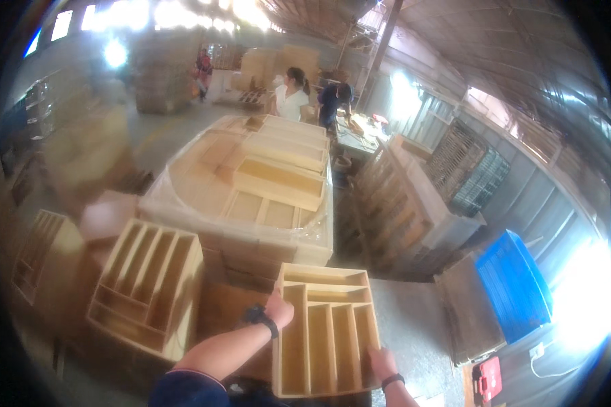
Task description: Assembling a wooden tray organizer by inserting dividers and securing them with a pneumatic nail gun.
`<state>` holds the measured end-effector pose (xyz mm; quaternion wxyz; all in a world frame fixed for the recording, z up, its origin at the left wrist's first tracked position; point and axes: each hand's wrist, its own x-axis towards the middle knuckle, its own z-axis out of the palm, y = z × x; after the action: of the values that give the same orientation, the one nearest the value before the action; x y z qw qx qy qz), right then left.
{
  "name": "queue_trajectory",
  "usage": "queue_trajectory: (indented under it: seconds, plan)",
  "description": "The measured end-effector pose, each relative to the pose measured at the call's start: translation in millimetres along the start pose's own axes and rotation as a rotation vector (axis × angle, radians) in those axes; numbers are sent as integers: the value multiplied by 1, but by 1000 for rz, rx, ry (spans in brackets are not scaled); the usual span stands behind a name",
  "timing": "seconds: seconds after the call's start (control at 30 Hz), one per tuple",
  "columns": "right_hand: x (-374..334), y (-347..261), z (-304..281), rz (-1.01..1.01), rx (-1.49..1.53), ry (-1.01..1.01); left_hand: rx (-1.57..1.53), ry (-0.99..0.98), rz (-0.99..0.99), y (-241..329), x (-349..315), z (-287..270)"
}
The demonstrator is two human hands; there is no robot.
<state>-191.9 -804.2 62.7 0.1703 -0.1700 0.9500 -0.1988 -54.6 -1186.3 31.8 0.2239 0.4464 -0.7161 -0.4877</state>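
Observation:
A light wooden cutlery tray point(339, 303) with several compartments lies in front of me, at the near middle. My left hand point(279, 311) grips its left side wall, with the fingers partly hidden behind the wood. Lower down on the opposite side, my right hand point(383, 364) is closed on the right wall. Each wrist wears a dark band. Long narrow slots run along the tray's near part, and crosswise ones lie at its far end. Nothing shows inside the compartments.
Similar wooden trays form a stack point(187, 298) at left. Beyond stands a film-wrapped pallet point(183, 210) with wooden boxes point(278, 186) on top. At right are a grey tabletop point(414, 319), a blue crate point(516, 285) and a red case point(489, 380). Several people are farther back.

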Motion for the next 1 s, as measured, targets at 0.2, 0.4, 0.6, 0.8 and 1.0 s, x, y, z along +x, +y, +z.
queue_trajectory:
  seconds: [0.2,0.4,0.6,0.8,1.0]
  plan:
    - [-21,8,-17,-233,-194,42,11,-69,-2,4,-12,9]
    - [-40,-29,-29,30,2,68,-171,-73,6,30,-34,-24]
    - [-49,-32,-30,47,55,33,-30,-43,-46,42,-38,-29]
    - [-56,-54,-26,40,-40,62,-6,-57,-39,36,-42,-44]
    - [-37,-22,13,-47,-20,40,30,-74,-24,39,-35,-68]
